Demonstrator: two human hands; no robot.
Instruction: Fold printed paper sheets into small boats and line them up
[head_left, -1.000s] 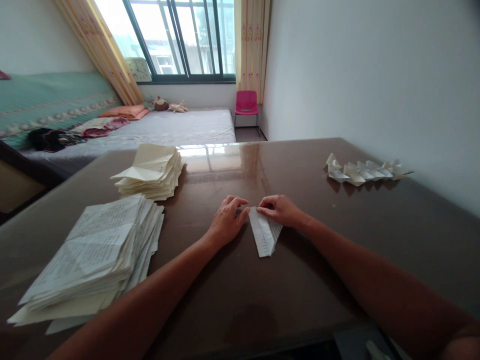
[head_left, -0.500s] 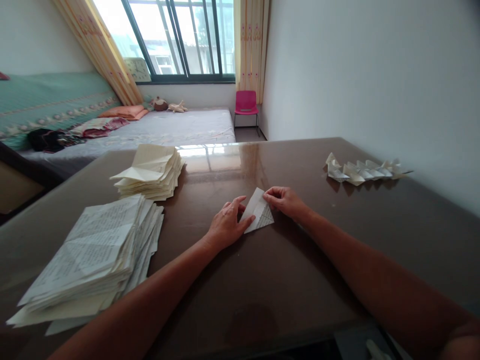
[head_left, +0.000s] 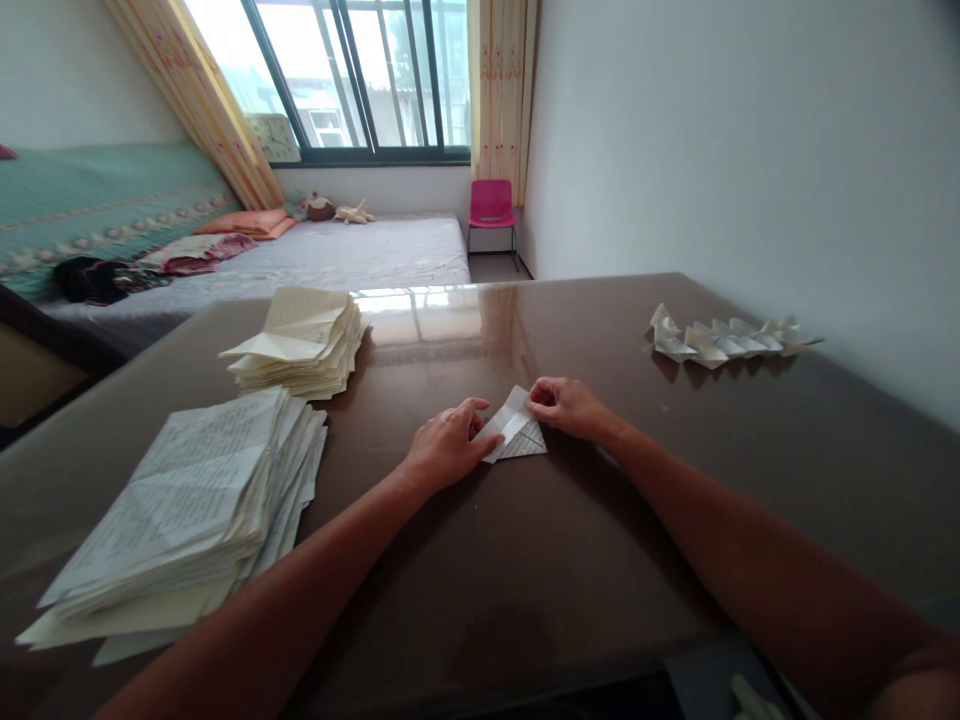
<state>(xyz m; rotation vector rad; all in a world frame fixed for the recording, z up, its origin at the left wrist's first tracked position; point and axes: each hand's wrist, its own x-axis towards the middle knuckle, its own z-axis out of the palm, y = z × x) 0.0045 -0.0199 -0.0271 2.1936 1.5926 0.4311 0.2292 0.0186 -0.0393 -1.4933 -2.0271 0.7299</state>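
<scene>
A small folded sheet of paper (head_left: 517,425) lies on the brown table between my hands, part of it plain white and part showing handwriting, with a triangular lower right corner. My left hand (head_left: 448,442) holds its left edge, thumb on top and the other fingers curved behind. At the upper right edge, my right hand (head_left: 566,405) pinches the paper between thumb and curled fingers. Fine creases under the fingertips are hidden.
To the left lie a tall stack of handwritten sheets (head_left: 180,490) and, behind it, a stack of cream folded papers (head_left: 300,340). A row of folded paper pieces (head_left: 731,340) stands at the right by the wall. The glossy table (head_left: 465,600) reflects the window.
A white flap of the paper has been lifted and turned, so more of the written triangle shows. My left hand has shifted slightly left; my right hand stays at the upper edge.
</scene>
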